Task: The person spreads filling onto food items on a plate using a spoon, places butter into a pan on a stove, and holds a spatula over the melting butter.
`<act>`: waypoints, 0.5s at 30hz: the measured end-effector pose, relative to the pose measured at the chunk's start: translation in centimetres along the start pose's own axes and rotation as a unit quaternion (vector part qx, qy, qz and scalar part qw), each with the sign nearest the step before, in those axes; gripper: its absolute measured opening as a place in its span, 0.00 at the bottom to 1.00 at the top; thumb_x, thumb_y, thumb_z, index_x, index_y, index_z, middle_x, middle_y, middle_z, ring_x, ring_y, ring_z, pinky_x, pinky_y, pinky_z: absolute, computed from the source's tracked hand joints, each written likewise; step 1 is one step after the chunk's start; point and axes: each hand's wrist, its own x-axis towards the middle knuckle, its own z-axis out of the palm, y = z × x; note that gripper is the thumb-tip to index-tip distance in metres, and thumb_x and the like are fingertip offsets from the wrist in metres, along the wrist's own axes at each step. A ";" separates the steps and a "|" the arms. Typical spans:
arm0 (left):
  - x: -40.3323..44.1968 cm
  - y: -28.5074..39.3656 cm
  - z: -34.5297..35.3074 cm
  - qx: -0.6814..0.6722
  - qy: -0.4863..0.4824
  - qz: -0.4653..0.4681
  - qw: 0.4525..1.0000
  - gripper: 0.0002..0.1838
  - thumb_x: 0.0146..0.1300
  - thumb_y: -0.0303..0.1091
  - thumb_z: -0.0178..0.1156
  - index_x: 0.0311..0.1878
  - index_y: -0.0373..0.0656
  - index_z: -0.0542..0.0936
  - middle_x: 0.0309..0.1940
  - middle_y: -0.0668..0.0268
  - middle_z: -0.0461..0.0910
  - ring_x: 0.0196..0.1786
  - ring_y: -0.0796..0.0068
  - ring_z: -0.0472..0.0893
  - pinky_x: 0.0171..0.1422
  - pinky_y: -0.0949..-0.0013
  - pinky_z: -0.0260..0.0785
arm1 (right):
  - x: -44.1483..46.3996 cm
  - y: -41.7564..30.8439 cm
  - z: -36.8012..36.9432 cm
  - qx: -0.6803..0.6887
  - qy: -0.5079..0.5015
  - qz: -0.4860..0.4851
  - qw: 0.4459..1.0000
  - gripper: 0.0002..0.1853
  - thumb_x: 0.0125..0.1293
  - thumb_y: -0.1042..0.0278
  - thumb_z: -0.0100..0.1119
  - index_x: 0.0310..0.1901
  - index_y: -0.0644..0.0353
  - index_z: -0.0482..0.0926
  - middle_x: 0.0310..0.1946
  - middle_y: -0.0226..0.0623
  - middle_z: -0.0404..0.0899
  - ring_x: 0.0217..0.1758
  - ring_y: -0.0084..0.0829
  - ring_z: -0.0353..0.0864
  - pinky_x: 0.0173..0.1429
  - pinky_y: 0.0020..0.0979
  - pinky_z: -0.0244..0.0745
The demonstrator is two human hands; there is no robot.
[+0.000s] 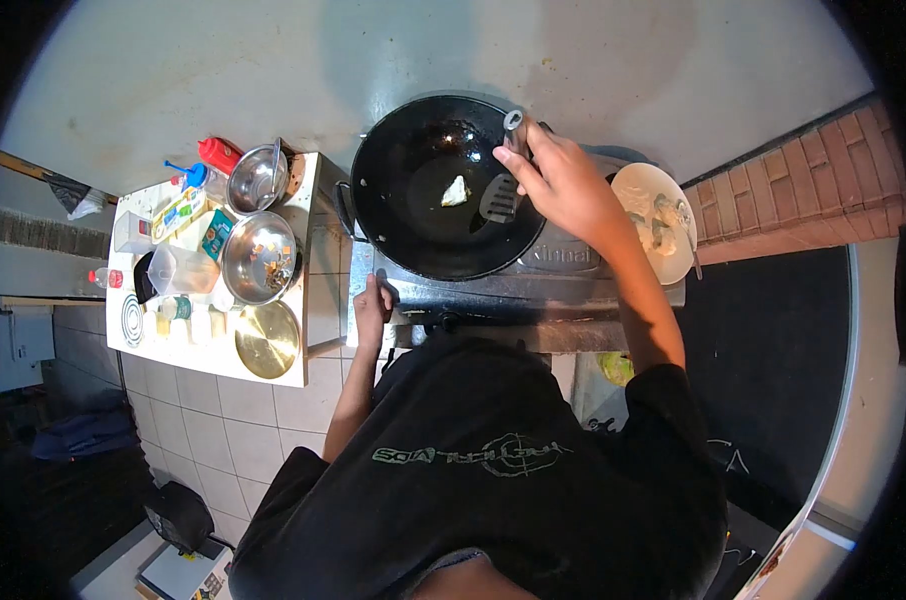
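My right hand point(563, 180) is closed around the dark handle of a slotted spatula point(500, 198). Its blade hangs inside the right part of a black wok point(403, 215). To the left of the blade, a small white piece of food point(456, 192) lies on the wok's bottom, where oil glistens. The wok sits on a metal gas stove point(563, 262). At the stove's front edge, my left hand point(373, 312) has its fingers curled and the thumb up; what it grips, if anything, is hidden.
Right of the wok stands a white plate point(628, 185) with pale food and a utensil. A white table point(173, 365) on the left carries a steel bowl of chopped food point(238, 265), another steel bowl point(243, 190), a gold-coloured lid point(267, 340), a red bottle point(219, 154) and several containers.
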 end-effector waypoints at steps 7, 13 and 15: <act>0.0 0.2 0.2 -0.006 0.014 -0.013 1.000 0.35 0.75 0.57 0.42 0.12 0.46 0.68 0.09 0.76 0.62 0.13 0.86 0.58 0.19 0.76 0.44 | 1.1 2.6 2.9 -0.034 -0.028 0.064 0.997 0.22 0.74 0.56 0.50 0.50 0.73 0.70 0.22 0.58 0.76 0.32 0.58 0.80 0.39 0.47 0.74; 0.1 0.2 0.2 0.000 0.015 -0.017 1.000 0.35 0.75 0.57 0.42 0.12 0.47 0.68 0.09 0.76 0.62 0.12 0.86 0.58 0.19 0.77 0.44 | 1.1 3.6 4.7 0.006 -0.023 0.046 0.999 0.24 0.73 0.55 0.50 0.52 0.75 0.69 0.24 0.60 0.77 0.33 0.59 0.80 0.38 0.48 0.74; 0.0 0.6 0.3 0.002 0.015 -0.017 1.000 0.36 0.75 0.57 0.42 0.12 0.47 0.68 0.09 0.76 0.62 0.12 0.86 0.59 0.19 0.77 0.44 | 1.2 3.6 5.1 -0.002 -0.053 0.060 0.997 0.23 0.73 0.55 0.50 0.50 0.73 0.70 0.25 0.59 0.77 0.33 0.59 0.80 0.37 0.47 0.74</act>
